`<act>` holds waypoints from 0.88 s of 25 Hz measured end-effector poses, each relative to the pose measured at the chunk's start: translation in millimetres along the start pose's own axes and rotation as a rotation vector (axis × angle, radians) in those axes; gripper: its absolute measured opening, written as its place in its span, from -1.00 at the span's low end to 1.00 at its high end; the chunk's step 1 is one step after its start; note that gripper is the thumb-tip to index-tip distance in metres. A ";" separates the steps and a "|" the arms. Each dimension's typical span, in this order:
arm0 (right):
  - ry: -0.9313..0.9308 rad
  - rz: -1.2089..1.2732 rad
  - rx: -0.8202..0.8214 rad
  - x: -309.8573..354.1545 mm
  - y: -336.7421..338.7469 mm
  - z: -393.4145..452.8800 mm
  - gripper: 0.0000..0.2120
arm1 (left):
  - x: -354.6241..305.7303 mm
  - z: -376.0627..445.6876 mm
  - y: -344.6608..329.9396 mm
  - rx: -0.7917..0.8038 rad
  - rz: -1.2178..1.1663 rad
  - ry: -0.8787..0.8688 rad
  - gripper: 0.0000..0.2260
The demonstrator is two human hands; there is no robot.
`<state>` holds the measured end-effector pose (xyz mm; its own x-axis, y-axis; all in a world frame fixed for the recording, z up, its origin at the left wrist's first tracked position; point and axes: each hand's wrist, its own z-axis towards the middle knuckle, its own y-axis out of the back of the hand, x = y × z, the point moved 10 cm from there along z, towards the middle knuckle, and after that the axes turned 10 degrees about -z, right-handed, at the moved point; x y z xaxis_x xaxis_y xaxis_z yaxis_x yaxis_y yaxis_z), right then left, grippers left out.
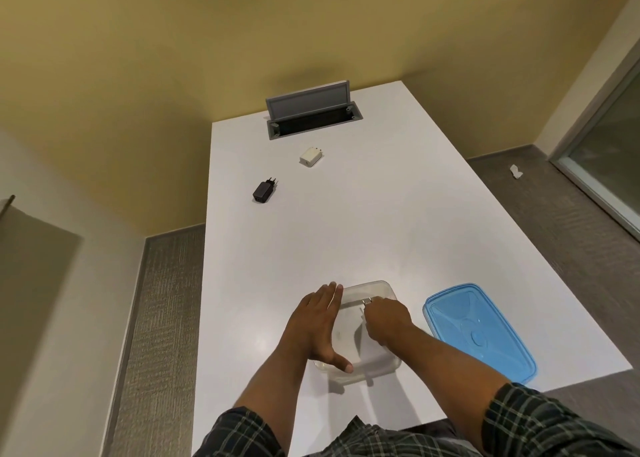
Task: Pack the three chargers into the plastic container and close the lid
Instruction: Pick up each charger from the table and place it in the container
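A clear plastic container [375, 289] stands near the front edge of the white table [346, 221]. My left hand [320, 321] rests flat against its left rim, thumb on the near rim. My right hand [386, 320] is down inside the container, closed on a charger [366, 301] whose metal prongs poke out past my fingers. The blue lid [479, 332] lies flat on the table to the right of the container. Further back on the table lie a black charger [264, 190] and, behind it, a white charger [311, 156].
A grey cable hatch [311, 112] stands with its flap up at the far end of the table. Carpeted floor runs along both sides. A white scrap [516, 171] lies on the floor to the right, near a glass door.
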<state>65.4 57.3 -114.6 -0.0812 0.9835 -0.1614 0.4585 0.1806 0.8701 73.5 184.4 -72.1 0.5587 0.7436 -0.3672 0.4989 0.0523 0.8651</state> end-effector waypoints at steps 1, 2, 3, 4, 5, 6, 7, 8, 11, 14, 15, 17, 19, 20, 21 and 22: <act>-0.004 -0.008 0.007 0.6 -2.8 -1.0 -0.74 | -0.4 -0.5 0.5 -0.005 -0.002 0.005 0.40; -0.001 -0.018 0.007 1.7 -4.3 -2.7 -0.74 | -0.5 -1.0 0.8 -0.011 -0.006 0.010 0.40; 0.005 -0.025 0.003 3.1 -6.1 -3.7 -0.74 | -0.5 -1.6 1.2 -0.014 -0.011 0.016 0.40; 0.008 -0.027 0.001 3.8 -7.6 -4.2 -0.74 | -0.6 -2.5 1.2 -0.013 -0.015 0.022 0.39; 0.009 -0.021 0.001 4.1 -8.3 -4.8 -0.74 | -0.4 -3.2 1.0 -0.014 -0.018 0.027 0.39; 0.002 -0.006 0.005 3.0 -7.8 -5.5 -0.74 | -0.3 -3.8 0.1 -0.015 -0.022 0.031 0.39; -0.012 0.023 0.003 0.9 -7.8 -5.4 -0.75 | -0.5 -4.3 -0.4 -0.012 -0.024 0.035 0.39; -0.030 0.059 -0.003 -1.6 -6.6 -4.6 -0.75 | -1.0 -4.8 -0.6 -0.008 -0.025 0.040 0.38; -0.026 0.063 -0.039 -2.0 0.9 -5.4 -0.73 | 1.3 -4.2 -0.9 -0.010 -0.034 0.056 0.38; 0.033 -0.013 -0.093 2.5 11.3 -6.3 -0.72 | 0.4 -4.5 -1.7 -0.009 -0.033 0.053 0.39; 0.058 -0.025 -0.145 3.7 18.5 -6.7 -0.68 | 0.4 -4.6 -2.4 -0.007 -0.032 0.052 0.38; 0.129 -0.063 -0.270 8.7 38.8 -12.0 -0.66 | 2.5 -5.3 -2.6 -0.006 -0.028 0.048 0.38; 0.198 -0.135 -0.374 11.8 53.2 -17.4 -0.72 | 4.2 -3.8 -1.4 -0.010 -0.024 0.039 0.37; 0.200 -0.160 -0.437 9.9 60.2 -17.7 -0.66 | 1.7 -3.9 -1.0 -0.014 -0.018 0.034 0.36; 0.177 -0.136 -0.446 7.3 66.7 -15.8 -0.63 | 1.2 -4.5 -1.2 -0.022 -0.020 0.025 0.33; 0.146 -0.107 -0.477 3.6 76.1 -14.9 -0.62 | 5.1 -6.7 -0.8 -0.026 -0.025 0.018 0.29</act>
<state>86.8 74.6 -42.1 -0.2436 0.9435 -0.2244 -0.0112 0.2286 0.9734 71.6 192.7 -72.4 0.5339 0.7537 -0.3832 0.4952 0.0885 0.8643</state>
